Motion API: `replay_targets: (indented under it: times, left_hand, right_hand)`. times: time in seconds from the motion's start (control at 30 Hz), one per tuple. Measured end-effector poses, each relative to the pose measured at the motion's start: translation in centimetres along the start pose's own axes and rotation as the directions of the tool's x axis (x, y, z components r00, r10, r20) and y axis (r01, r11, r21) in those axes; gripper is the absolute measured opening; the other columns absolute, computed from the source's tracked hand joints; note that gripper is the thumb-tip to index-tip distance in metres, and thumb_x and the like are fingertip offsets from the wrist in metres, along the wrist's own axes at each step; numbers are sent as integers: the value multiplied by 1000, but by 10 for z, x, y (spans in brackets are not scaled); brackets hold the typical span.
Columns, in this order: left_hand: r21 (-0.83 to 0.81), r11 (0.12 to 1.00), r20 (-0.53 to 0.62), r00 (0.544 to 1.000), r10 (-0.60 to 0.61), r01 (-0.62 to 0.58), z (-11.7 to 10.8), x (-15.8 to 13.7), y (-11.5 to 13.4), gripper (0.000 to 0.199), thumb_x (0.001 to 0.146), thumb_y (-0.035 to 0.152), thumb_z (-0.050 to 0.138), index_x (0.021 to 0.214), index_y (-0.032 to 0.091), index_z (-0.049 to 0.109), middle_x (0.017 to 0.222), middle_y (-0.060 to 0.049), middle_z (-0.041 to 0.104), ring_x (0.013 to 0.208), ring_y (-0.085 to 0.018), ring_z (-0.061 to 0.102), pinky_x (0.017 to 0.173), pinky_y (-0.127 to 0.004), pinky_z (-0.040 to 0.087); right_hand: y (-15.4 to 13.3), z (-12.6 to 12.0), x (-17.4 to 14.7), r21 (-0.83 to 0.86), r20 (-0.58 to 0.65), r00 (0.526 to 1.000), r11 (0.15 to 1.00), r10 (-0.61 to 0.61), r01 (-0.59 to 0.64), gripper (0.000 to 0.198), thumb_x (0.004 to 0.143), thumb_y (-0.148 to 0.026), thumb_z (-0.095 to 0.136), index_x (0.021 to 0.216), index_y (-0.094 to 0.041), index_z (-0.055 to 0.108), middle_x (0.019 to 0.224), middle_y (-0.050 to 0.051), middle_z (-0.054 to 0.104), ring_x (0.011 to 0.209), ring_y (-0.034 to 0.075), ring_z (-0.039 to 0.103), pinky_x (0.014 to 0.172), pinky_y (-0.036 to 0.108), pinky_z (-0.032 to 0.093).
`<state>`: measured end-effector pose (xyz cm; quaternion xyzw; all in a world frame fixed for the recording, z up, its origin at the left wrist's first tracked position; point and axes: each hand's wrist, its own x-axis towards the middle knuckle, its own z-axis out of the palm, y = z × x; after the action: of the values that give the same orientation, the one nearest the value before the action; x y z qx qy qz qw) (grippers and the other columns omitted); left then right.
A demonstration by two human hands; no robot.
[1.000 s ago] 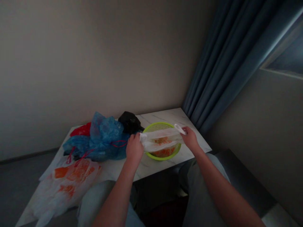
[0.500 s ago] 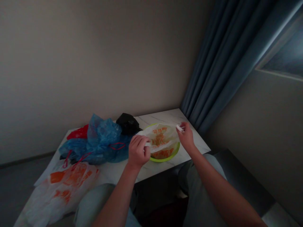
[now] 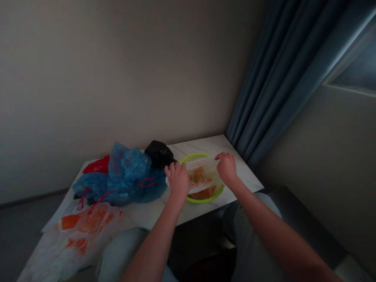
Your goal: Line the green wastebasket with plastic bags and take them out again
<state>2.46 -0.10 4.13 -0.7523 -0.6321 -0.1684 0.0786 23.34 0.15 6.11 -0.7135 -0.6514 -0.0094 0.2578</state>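
Observation:
A white plastic bag with orange print [image 3: 201, 176] lies across a yellow-green basket [image 3: 202, 200] with a mesh side. My left hand [image 3: 178, 179] rests at the bag's left side, its fingers raised and apart. White plastic shows past its outer edge. At the opposite side, my right hand [image 3: 227, 167] has bent fingers closed at the bag's edge; the thumb is hidden. Several orange marks show through the thin plastic.
Left of the basket lie a blue plastic bag [image 3: 126, 162], a black bag [image 3: 158, 152], a red bag [image 3: 96, 165] and another white bag with orange print [image 3: 73, 239]. They sit on a white marbled table [image 3: 190, 215] against the wall. A blue curtain [image 3: 270, 90] hangs at right.
My left hand has loosened from the bag's rim and its fingers have spread. The bag sits lower and flatter, and more of the basket's far rim shows. The right hand has turned slightly inward.

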Motion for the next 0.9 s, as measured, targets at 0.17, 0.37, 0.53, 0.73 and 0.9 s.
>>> replay_targets:
  times: [0.17,0.37,0.53,0.73,0.9]
  left_hand:
    - [-30,999,104,994,-42,46,0,11,-12,38,93,11,35,120,14,62,114,-17,62,105,-32,58,83,-42,48]
    - [-106,994,79,997,0,8,3,23,-34,33,99,22,36,105,16,67,106,-13,64,100,-29,58,87,-39,45]
    - [-100,995,40,999,-18,22,17,30,-41,36,99,27,35,102,16,70,109,-13,66,105,-31,56,88,-41,44]
    - [-197,980,137,990,-13,40,26,56,-47,34,99,27,37,98,15,69,99,-15,71,97,-29,63,84,-37,44]
    - [-428,877,238,963,-124,219,39,76,-61,20,93,31,52,104,19,65,87,-8,72,79,-23,66,71,-30,43]
  right_hand:
    - [8,9,3,-10,233,971,998,56,-55,33,89,-8,44,108,-17,68,98,10,74,88,22,66,77,31,42]
    - [8,8,7,-68,239,971,997,-12,29,39,90,-35,58,126,-18,59,118,11,65,89,23,65,77,32,45]
    - [20,15,16,-129,318,943,981,-100,148,21,93,-31,57,103,-18,70,112,12,64,95,23,63,80,31,46]
    - [27,29,30,-47,240,971,999,27,-16,26,99,-31,48,101,-18,70,100,12,71,89,22,65,77,30,43]
    - [37,42,50,86,229,962,982,146,-170,27,95,-39,56,93,-17,71,92,11,74,82,22,66,72,28,43]
